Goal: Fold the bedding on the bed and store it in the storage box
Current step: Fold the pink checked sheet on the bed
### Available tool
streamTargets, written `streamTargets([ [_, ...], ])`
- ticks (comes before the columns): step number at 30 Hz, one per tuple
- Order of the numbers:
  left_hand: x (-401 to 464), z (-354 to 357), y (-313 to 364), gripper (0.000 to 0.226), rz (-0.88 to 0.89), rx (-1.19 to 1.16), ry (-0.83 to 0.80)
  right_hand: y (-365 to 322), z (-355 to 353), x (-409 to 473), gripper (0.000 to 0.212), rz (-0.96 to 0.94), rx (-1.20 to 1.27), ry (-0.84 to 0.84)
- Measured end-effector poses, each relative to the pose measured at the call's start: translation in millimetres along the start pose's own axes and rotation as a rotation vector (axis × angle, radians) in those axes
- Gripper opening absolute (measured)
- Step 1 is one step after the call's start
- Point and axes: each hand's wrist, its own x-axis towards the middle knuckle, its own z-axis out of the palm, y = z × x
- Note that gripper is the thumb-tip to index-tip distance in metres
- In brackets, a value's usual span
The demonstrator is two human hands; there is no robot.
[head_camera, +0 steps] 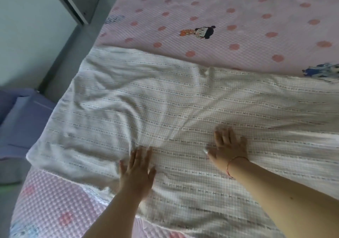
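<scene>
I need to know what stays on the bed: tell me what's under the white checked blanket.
The white checked blanket lies on a pink dotted sheet, which shows beyond its edges. Anything else beneath it is covered.

We were in a bedroom of a home — a bed (238,14) filled most of the view, covered by a pink quilted sheet (211,6) printed with round coral spots and small cartoon figures (199,32), the sort used in a child's room. Over it lay a pale checked blanket (165,100) with rows of tiny bows. Beside the bed ran a strip of grey floor (69,58), a plain white wall (27,26) and a lavender fabric storage box (23,120) — domestic furnishings, nothing of a workplace.
</scene>
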Motion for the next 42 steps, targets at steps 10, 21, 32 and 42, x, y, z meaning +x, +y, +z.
streamTargets([
  [10,-8,-6,-155,0.064,-0.359,-0.277,0.055,-178,-3,-63,0.062,-0.336,0.170,0.256],
  [21,23,-22,-314,0.051,-0.515,-0.528,0.040,-370,29,-55,0.013,-0.518,0.113,-0.010],
  [32,52,-34,-346,0.028,-0.782,-1.088,0.308,-393,12,-47,0.017,-0.445,0.194,-0.028],
  [42,46,-60,-281,0.056,-0.007,-0.072,0.305,-302,-19,-21,0.048,0.088,0.368,0.421],
])
